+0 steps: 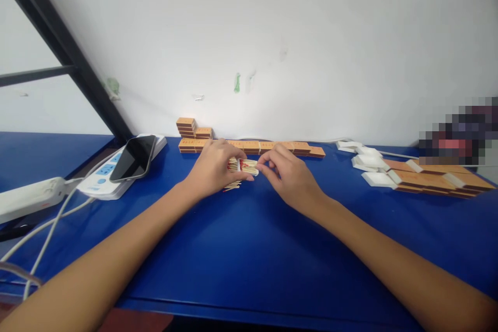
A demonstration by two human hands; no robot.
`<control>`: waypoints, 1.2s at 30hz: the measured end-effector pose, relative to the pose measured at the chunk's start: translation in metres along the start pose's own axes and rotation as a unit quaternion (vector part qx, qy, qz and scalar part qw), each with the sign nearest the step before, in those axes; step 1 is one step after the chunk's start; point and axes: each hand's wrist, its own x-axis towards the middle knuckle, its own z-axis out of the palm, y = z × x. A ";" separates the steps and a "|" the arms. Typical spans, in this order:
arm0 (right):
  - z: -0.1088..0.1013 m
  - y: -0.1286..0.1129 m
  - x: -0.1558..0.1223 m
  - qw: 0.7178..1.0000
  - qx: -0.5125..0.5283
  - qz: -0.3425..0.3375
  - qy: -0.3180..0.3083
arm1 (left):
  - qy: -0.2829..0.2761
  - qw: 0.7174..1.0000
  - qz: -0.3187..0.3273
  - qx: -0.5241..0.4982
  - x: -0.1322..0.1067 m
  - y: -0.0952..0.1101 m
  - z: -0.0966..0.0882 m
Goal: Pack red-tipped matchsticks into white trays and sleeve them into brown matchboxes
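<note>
My left hand is closed around a small white matchbox tray, thumb at the near side and fingers over the far side. Red-tipped matches lie lengthwise inside it. Beneath and beside that hand is a pile of loose matches on the blue table, partly covered by the fingers. At the tray's right end, my right hand has thumb and index finger pinched together; whatever is between them is too small to make out. Behind both hands runs a row of orange-brown matchboxes.
More matchboxes are stacked behind the row's left end. To the right lie white empty trays beside piled matchbox sleeves. A phone rests on a power strip at left, with white cables and a dark metal frame.
</note>
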 end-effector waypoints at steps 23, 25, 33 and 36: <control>0.015 -0.013 -0.007 0.994 0.057 -0.059 -0.069 | 0.029 0.998 -0.034 0.031 0.002 -0.014 -0.012; 0.022 -0.015 -0.008 0.989 0.053 -0.074 -0.113 | 0.030 0.998 -0.036 0.036 0.002 -0.016 -0.011; 0.030 -0.017 -0.007 0.988 0.049 -0.047 -0.139 | 0.023 0.998 -0.035 0.047 0.001 -0.015 -0.011; 0.029 -0.016 -0.008 0.986 0.047 -0.043 -0.152 | 0.019 0.998 -0.034 0.049 0.001 -0.014 -0.011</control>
